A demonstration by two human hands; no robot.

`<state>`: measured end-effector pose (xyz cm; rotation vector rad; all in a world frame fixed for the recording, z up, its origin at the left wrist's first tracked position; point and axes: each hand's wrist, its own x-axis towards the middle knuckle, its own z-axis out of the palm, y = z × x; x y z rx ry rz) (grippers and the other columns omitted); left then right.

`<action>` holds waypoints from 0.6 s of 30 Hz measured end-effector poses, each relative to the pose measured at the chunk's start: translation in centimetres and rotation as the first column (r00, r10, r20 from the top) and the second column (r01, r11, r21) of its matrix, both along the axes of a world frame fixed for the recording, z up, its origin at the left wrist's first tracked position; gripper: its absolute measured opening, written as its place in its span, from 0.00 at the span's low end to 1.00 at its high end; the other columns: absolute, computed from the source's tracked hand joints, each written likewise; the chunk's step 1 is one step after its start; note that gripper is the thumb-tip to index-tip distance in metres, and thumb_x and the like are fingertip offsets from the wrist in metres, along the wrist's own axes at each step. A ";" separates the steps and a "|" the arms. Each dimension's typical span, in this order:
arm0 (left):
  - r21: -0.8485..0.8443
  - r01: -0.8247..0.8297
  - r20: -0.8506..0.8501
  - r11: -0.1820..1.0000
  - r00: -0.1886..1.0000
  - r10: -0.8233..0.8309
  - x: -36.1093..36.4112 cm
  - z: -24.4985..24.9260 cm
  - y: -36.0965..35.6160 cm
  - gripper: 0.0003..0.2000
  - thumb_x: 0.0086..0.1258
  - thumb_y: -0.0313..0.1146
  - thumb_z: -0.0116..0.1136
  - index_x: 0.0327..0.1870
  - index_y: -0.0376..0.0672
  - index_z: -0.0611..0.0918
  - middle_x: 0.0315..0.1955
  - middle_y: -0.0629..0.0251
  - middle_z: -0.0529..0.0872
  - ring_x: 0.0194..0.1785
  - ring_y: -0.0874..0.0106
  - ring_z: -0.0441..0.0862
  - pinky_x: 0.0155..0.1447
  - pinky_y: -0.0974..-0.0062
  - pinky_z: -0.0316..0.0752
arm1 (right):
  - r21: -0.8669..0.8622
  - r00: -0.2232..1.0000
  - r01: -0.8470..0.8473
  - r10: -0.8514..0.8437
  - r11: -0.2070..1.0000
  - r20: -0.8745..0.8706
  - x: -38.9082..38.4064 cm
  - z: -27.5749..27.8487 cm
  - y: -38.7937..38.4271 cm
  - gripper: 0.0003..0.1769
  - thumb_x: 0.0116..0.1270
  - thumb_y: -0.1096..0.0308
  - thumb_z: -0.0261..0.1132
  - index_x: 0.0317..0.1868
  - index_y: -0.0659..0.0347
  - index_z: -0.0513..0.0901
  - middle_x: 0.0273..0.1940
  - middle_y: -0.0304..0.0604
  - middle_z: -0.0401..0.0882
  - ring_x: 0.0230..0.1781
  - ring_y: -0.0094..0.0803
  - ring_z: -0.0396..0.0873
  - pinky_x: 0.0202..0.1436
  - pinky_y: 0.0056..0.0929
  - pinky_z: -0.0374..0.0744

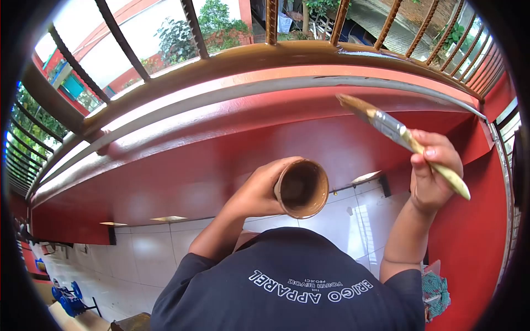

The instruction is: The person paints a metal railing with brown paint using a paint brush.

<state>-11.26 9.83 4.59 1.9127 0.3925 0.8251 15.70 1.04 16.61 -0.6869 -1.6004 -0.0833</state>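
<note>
My left hand [264, 187] is wrapped round a cup [322, 190] with a brown-stained rim and dark brown inside, held in front of my chest. In my right hand [439, 160] is a paintbrush [393, 128], gripped by its pale yellow handle between thumb and fingers. Its metal band and brown-coated bristles point up and left, overlapping the red ledge in this view. Above the ledge runs a glossy brown rail [248, 57], which carries twisted upright bars [194, 27]. The brush tip appears below this rail.
A red wall [221, 171] and ledge [182, 124] stretch across in front of me, with a grey strip along the ledge. White floor tiles [149, 254] lie below. At the lower left is a blue object [69, 300]; a patterned teal cloth [436, 295] hangs at the right.
</note>
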 end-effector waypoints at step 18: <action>-0.353 0.488 0.135 0.798 0.871 -0.473 -7.3 -1.7 7.6 0.52 0.40 0.40 0.87 0.70 0.38 0.68 0.64 0.60 0.76 0.65 0.70 0.74 0.69 0.66 0.69 | -0.004 0.890 -0.151 0.138 0.989 0.434 -2.9 8.3 13.1 0.07 0.56 0.84 0.71 0.33 0.65 0.85 0.34 0.45 0.87 0.44 0.35 0.88 0.48 0.28 0.84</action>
